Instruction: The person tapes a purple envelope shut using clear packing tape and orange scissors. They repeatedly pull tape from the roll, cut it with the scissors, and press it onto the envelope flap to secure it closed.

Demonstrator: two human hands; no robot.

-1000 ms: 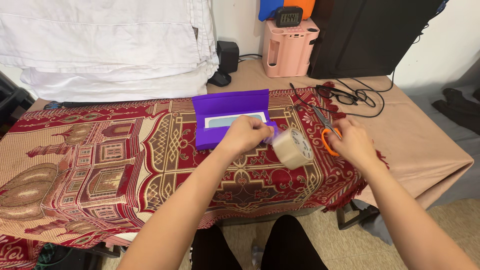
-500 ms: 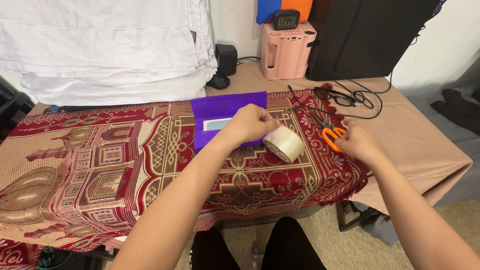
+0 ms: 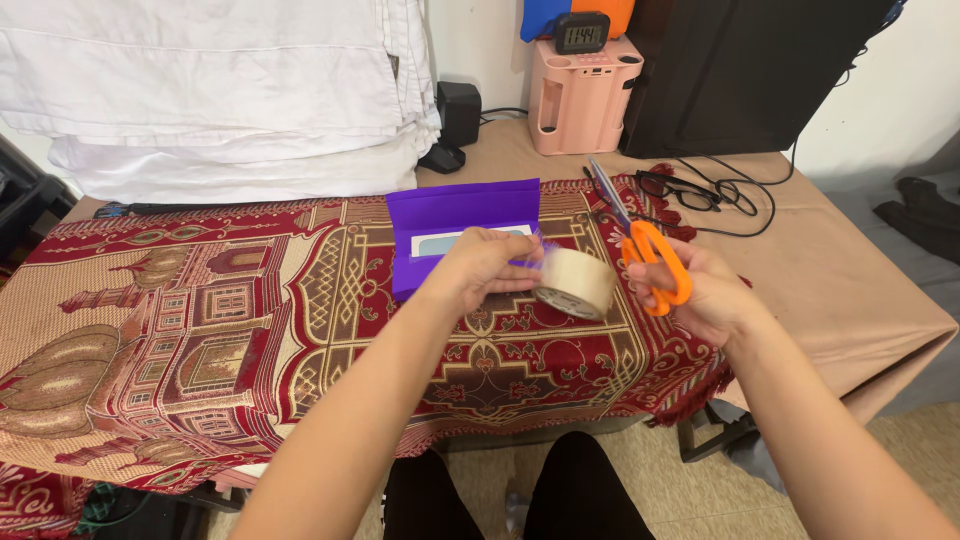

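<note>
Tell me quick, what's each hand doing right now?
Left hand: closed, pinching the tape end by the clear tape roll.
Right hand: closed, holding the orange-handled scissors.

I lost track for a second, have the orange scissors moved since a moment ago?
Yes. The orange scissors were lying on the red patterned cloth; now the right hand holds them lifted, blades pointing toward the pink box.

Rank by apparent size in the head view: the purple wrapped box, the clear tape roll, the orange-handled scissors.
1. Purple wrapped box, largest.
2. Orange-handled scissors, long but thin.
3. Clear tape roll, though close to the scissors; unsure.
</note>
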